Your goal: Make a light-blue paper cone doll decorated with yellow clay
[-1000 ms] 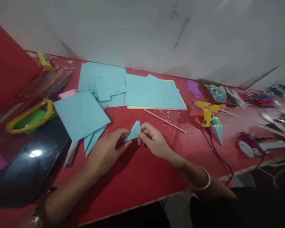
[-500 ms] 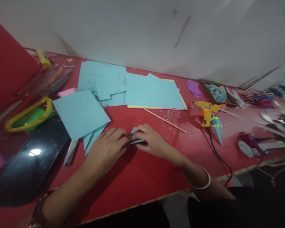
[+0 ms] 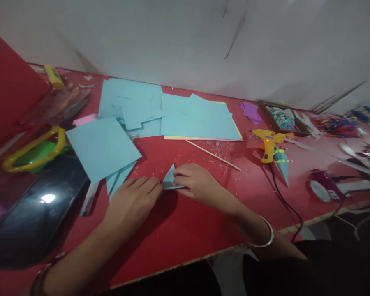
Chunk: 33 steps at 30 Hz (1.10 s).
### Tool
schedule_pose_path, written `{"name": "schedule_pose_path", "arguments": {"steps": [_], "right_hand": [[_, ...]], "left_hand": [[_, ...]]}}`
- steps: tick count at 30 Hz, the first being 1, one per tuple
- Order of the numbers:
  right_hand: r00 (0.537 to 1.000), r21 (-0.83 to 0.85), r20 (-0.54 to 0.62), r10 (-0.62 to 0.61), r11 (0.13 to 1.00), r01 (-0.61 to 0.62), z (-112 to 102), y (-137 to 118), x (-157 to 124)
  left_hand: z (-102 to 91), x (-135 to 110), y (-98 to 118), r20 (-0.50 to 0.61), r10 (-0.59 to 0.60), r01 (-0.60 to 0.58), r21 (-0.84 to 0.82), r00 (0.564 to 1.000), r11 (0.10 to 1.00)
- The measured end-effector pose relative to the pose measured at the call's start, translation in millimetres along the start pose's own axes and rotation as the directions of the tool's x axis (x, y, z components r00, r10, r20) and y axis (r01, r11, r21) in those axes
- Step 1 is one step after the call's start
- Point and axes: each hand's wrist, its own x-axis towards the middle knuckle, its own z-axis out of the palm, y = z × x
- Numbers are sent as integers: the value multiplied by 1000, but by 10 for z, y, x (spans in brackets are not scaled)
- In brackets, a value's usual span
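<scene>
Between my hands is a small folded piece of light blue paper (image 3: 169,179), its pointed tip upward and a flat edge low down. My right hand (image 3: 195,183) grips its right side, fingers bent over the fold. My left hand (image 3: 135,201) is at the paper's left corner with fingers curled together; the fingertips and thumb are mostly hidden. Just left of my left hand a square blue sheet (image 3: 103,148) lies over smaller blue pieces (image 3: 120,179). A thin wooden stick (image 3: 213,155) rests on the red table (image 3: 172,234) beyond my right hand.
Blue sheets (image 3: 200,117) lie along the wall. On the right are a yellow glue gun (image 3: 267,144) with its cord, a blue paper cone (image 3: 283,166), a tray of scraps (image 3: 282,119) and a purple device (image 3: 325,185). A black glossy panel (image 3: 33,218) lies at left.
My left hand has shifted slightly left and down, so more of the folded blue paper shows. My right hand still holds it. The view has moved a little.
</scene>
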Motion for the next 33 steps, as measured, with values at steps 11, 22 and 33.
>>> {"name": "schedule_pose_path", "arguments": {"steps": [11,22,33], "right_hand": [[984,129,-46,171,978,-164,70,-36,37],[903,271,-77,423,880,-389,125,-91,37],[879,96,-125,460,888,-451,173,-134,82]], "left_hand": [[-29,56,0,367,-367,463,-218,854,859],[-60,140,8,429,-414,532,-199,802,823],[21,156,20,352,-358,409,-81,865,909]]}}
